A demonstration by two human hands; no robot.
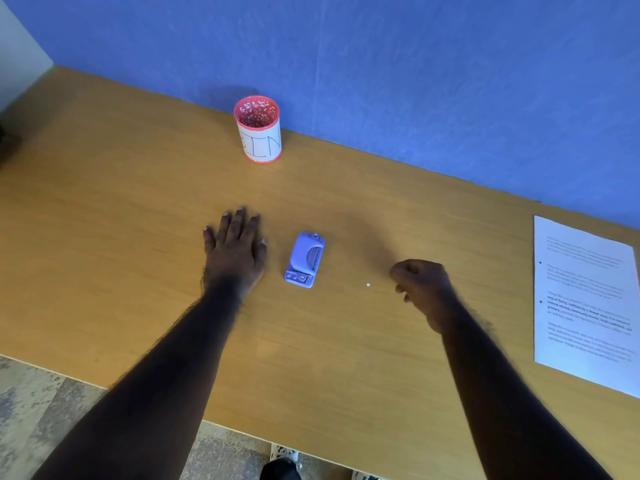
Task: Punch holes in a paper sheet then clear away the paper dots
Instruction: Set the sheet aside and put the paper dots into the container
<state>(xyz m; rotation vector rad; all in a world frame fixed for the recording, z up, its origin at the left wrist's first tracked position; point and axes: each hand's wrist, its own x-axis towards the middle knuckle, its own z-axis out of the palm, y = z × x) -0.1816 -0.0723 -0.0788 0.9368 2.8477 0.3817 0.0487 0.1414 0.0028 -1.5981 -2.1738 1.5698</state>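
1. Head view: my left hand (235,247) lay flat on the worktop (138,209), fingers spread, holding nothing, at nine o'clock of the hole punch (304,259).
2. My right hand (420,285) was curled loosely; I could not tell whether its grip held anything.
3. One paper dot (368,285) sat at nine o'clock of that hand; the punched sheet (585,303) lay at three o'clock.
4. The bin (259,129) stood at twelve o'clock, well apart.
5. Risk: a quick sweep could flick the dot off the worktop.

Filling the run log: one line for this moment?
left hand flat on table | right hand curled near dot | punch idle | paper holed
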